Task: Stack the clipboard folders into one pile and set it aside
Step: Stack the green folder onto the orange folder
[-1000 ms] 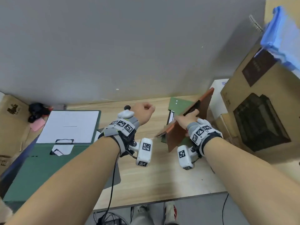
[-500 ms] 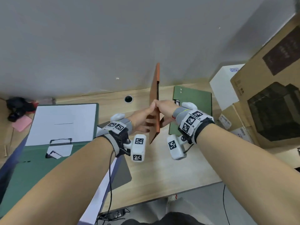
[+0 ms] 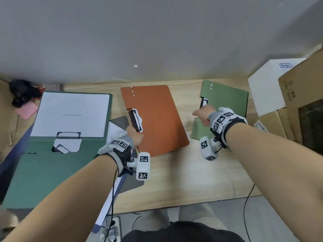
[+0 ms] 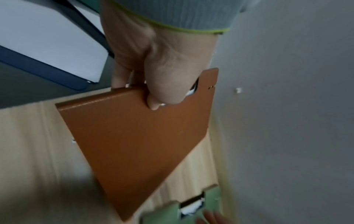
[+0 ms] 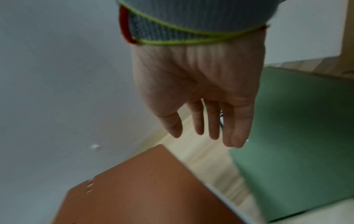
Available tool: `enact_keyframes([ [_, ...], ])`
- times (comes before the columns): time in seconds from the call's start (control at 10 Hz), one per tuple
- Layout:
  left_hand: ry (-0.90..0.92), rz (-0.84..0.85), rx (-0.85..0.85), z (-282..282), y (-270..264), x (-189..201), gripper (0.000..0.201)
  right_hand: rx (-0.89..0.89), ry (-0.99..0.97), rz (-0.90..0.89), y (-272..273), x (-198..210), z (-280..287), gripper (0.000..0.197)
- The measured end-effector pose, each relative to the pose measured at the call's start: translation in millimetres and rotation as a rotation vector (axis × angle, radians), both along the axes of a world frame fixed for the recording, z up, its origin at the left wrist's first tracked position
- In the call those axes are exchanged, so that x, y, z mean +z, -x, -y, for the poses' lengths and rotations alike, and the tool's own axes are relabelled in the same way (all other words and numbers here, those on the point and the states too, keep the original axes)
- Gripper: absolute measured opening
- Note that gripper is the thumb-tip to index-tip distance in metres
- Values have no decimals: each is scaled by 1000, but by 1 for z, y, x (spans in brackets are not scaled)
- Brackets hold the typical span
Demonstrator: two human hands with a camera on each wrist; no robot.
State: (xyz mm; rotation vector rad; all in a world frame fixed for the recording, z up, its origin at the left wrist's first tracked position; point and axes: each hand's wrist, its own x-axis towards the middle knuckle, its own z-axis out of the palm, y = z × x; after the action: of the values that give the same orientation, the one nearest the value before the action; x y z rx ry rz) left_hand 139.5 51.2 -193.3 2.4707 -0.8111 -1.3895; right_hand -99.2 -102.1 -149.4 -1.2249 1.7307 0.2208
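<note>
My left hand [image 3: 136,137] grips the orange clipboard folder [image 3: 157,117] at its left edge, just below the clip. In the left wrist view the thumb lies on top of the orange folder [image 4: 138,144] and the fingers curl under it, holding it tilted over the table. My right hand [image 3: 201,113] hovers open, fingers straight, at the left edge of the closed light green folder [image 3: 227,100]. That light green folder [image 5: 296,144] lies flat beside the right hand [image 5: 203,121]. A dark green folder [image 3: 40,168] lies open at the left with white paper [image 3: 71,114] clipped in it.
A grey folder [image 3: 120,120] and a blue one [image 4: 44,68] stick out from under the dark green folder. A white box [image 3: 267,84] and cardboard boxes [image 3: 300,95] crowd the right end. Black clutter [image 3: 22,91] and a pink pad [image 3: 28,110] sit back left. The wall is close behind.
The orange folder stood upright between both hands; now it lies nearly flat in the left hand alone. The right hand let go and moved right to the light green folder.
</note>
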Motion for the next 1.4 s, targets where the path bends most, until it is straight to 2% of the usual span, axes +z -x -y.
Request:
enact_keyframes([
  [0.1,-114,126,-41,0,7,-32,29,86,-1,-97,23,-20,13,33],
  [0.2,-201,242,-76,5,20,-29,51,108,30,-215,28,-44,26,16],
  [0.3,-114,353,-125,32,49,-27,57,99,63,-299,37,-57,32,32],
  [0.4,71,187,-252,68,95,-22,52,-50,72,-242,71,-71,39,79],
  [0.5,103,-15,-330,103,144,-29,67,-147,34,-246,109,-79,43,88],
  [0.6,11,-142,-356,121,183,-33,86,-181,-19,-249,126,-78,39,85],
  [0.7,-22,-174,-270,132,206,-43,89,-190,-50,-309,134,-85,43,95],
  [0.8,-78,-238,-184,136,206,-47,76,-280,-32,-290,137,-82,44,108],
  [0.9,-3,-319,-104,134,207,-44,33,-296,-1,-281,142,-86,46,112],
  [1.0,117,-263,-93,128,200,-37,23,-302,5,-236,136,-75,49,106],
  [1.1,168,-225,-53,114,168,-30,15,-275,24,-175,123,-58,52,112],
  [1.2,154,-204,8,84,114,-30,20,-198,-4,-58,91,-53,51,113],
  [1.3,91,-103,-10,56,73,-34,29,-73,-17,25,54,-58,46,89],
  [1.4,-15,68,-62,20,39,-30,25,39,19,64,1,-65,30,70],
])
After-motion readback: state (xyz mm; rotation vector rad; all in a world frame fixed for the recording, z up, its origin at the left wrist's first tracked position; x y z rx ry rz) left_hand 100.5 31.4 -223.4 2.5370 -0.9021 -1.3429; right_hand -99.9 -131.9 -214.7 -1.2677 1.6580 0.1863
